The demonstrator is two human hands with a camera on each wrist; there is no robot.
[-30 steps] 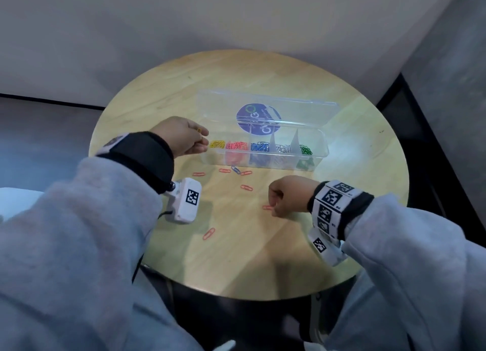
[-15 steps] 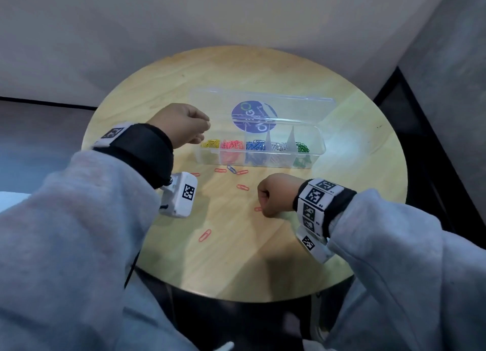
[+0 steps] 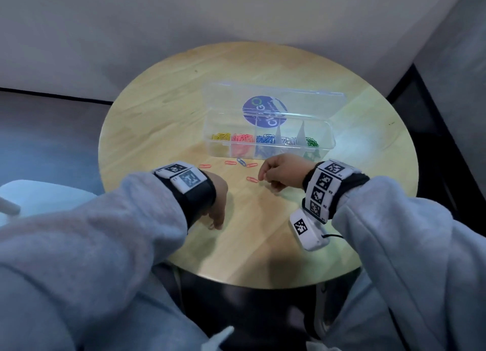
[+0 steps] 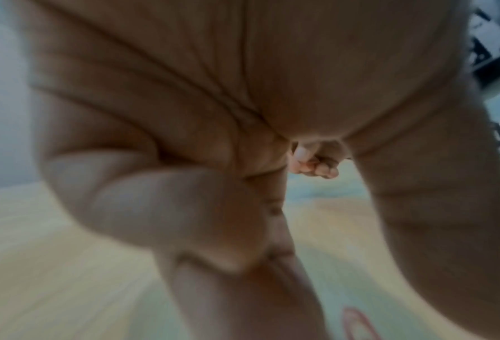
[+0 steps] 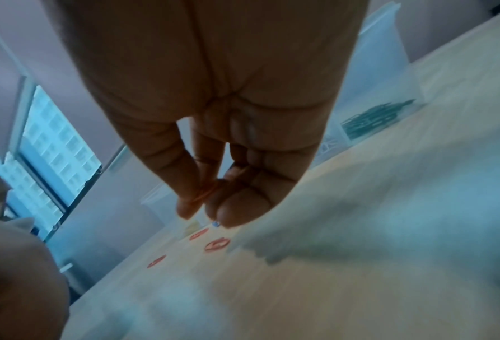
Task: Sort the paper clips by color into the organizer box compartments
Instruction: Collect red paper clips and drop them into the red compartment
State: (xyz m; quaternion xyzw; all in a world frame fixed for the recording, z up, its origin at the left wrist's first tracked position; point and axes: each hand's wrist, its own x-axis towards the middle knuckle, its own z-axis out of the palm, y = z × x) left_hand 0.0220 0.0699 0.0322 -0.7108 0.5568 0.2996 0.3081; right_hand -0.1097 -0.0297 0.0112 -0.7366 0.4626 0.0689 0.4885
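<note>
One red paper clip [image 5: 205, 195] is pinched between the thumb and fingertips of the right hand [image 3: 281, 171], held just above the table [image 3: 157, 113]. Only the right wrist view shows this. From the head view the hand is a loose fist, its fingertips just beside another red clip [image 3: 252, 179]. Half a second ago this hand was lower on the table, over a clip that is no longer lying there. The left hand [image 3: 217, 200] was up by the left end of the organizer box [image 3: 330, 140]. It has come down to the near part of the table, fingers pointing down and spread. The lone red clip [image 4: 356, 322] lies flat between thumb and finger, not gripped. That view is blurred. Counted on the wood are five red clips and one blue clip [image 3: 241, 162]. The blue clip and three of the reds lie in a row just before the box. The box stands open with its lid [image 3: 218, 100] laid back. It has five compartments, from left to right yellow, red, blue, silver and green.
</note>
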